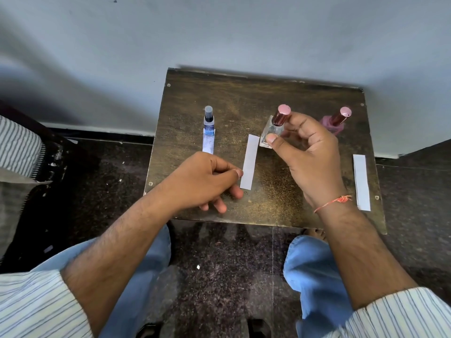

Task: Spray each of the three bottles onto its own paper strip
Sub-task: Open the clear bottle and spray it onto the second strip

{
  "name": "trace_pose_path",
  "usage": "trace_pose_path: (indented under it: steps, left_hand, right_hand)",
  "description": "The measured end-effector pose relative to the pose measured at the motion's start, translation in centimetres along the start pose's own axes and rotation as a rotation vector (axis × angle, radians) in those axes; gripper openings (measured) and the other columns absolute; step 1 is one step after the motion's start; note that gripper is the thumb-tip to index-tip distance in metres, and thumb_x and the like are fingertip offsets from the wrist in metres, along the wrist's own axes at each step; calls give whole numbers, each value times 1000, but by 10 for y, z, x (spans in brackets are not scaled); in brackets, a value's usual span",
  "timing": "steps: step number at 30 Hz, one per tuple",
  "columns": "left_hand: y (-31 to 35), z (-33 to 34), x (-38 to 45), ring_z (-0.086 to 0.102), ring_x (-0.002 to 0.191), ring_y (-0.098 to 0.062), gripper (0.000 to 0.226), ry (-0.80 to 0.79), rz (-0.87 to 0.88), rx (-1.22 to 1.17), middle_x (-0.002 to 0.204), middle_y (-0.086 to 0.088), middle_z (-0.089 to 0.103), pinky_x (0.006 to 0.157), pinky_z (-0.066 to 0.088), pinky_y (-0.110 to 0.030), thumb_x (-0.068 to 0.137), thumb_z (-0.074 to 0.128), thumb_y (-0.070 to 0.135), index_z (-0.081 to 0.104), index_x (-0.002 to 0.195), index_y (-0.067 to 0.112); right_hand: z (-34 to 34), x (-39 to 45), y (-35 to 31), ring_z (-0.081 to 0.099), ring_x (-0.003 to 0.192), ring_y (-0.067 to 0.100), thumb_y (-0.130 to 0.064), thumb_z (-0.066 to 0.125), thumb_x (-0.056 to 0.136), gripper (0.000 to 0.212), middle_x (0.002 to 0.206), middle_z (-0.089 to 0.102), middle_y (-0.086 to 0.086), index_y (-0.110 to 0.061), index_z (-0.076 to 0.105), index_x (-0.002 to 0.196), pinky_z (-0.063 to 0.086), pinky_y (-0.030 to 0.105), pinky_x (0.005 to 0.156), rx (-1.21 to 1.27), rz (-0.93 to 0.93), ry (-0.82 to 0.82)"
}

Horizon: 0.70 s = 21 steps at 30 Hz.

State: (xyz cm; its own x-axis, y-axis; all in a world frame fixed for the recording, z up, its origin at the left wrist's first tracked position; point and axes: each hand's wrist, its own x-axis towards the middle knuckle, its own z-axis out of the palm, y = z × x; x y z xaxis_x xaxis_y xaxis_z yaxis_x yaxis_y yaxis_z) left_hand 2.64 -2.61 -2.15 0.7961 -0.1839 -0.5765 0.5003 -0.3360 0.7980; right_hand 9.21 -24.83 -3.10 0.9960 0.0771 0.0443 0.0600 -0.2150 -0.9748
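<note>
Seated at a small dark, scuffed wooden worktop (219,93) set against a pale wall. Right hand (310,154), fingers curled and clamped round a clear square glass bottle with a glossy maroon, pink-topped cap (274,128), thumb pressed on its lower front, bottle tilted and seemingly lifted just beyond the far end of the middle white paper strip (249,162). Left hand (205,181), thumb and forefinger pinched on the near left edge of that strip, remaining fingers loosely curled toward the worktop. Standing at far left, a slim blue bottle with a grey cap (209,120), touching the far end of a left paper strip (208,145) tinted bluish, whether from spray or the bottle's shade cannot be told. At far right, a pink bottle with a matching maroon cap (335,120), partly hidden behind the right hand, with a third white strip (361,182) well apart near the right edge. Cap apparently still on: likely best removed first, nozzle then aimed down at the pinned strip, clear of the neighbouring papers.
</note>
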Motion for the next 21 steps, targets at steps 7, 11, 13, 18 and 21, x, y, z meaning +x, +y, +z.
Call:
trace_pose_path:
  steps: [7, 11, 13, 18, 21]
  left_hand:
    - [-3, 1, 1, 75, 53, -11, 20, -44, 5, -47, 97, 7, 87, 36, 40, -17, 111, 62, 35, 79, 117, 25]
    - [-5, 1, 1, 74, 52, -11, 21, -59, 14, -60, 98, 7, 87, 35, 40, -17, 111, 62, 35, 78, 118, 24]
    - [-4, 2, 0, 74, 52, -11, 21, -61, 21, -48, 98, 7, 86, 35, 40, -17, 111, 61, 35, 78, 117, 24]
    - [-1, 3, -1, 74, 52, -11, 21, -62, 24, -26, 97, 8, 86, 35, 39, -17, 112, 60, 34, 78, 118, 24]
    - [-1, 3, -2, 73, 51, -11, 22, -58, 28, -19, 96, 8, 86, 35, 39, -17, 112, 60, 33, 78, 118, 21]
  right_hand:
    - [4, 4, 2, 69, 93, -4, -19, 87, 89, 35, 102, 78, -27, -40, 78, 114, 56, 18, 90, -8, -1, 10]
    - [6, 5, 4, 69, 93, 0, -18, 86, 89, 33, 105, 80, -22, -37, 78, 115, 57, 22, 92, 13, 5, 7]
    - [6, 5, 5, 69, 93, 0, -17, 86, 89, 33, 106, 81, -21, -35, 78, 116, 57, 23, 93, 26, 11, 3]
    - [7, 6, 10, 66, 86, -8, -11, 86, 91, 37, 105, 80, -17, -17, 78, 127, 54, 16, 89, -8, 15, 4]
    - [10, 6, 7, 65, 86, -9, -9, 86, 92, 38, 107, 80, -9, -18, 78, 128, 53, 14, 87, -42, 4, -25]
